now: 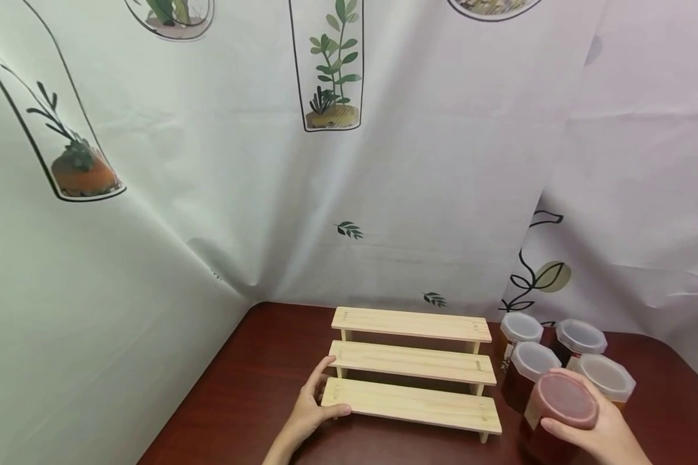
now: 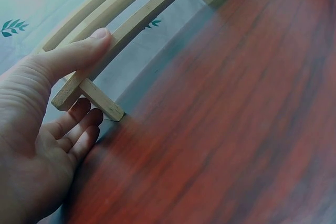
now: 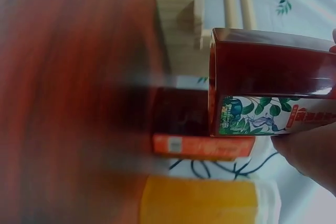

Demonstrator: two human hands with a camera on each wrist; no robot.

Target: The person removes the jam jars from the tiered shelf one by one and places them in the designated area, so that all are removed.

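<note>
A three-tier wooden step rack (image 1: pixel 412 402) stands on the dark red-brown table. My left hand (image 1: pixel 308 410) grips the left end of its lowest board; in the left wrist view the thumb lies on top of the board (image 2: pixel 149 17), with fingers curled below near the short leg (image 2: pixel 102 99). To the right of the rack, my right hand (image 1: pixel 605 426) holds a dark red jar (image 1: pixel 565 399), thumb on one side and fingers on the other. The right wrist view shows this jar (image 3: pixel 273 69) raised off the table, with a plant-printed label.
Several capped jars stand right of the rack: one with a dark red body (image 1: pixel 520 384), an amber one (image 3: pixel 199 203), and others with frosted lids (image 1: pixel 581 337). Plant-printed white cloth (image 1: pixel 442 194) hangs behind and left of the table (image 1: pixel 232 387).
</note>
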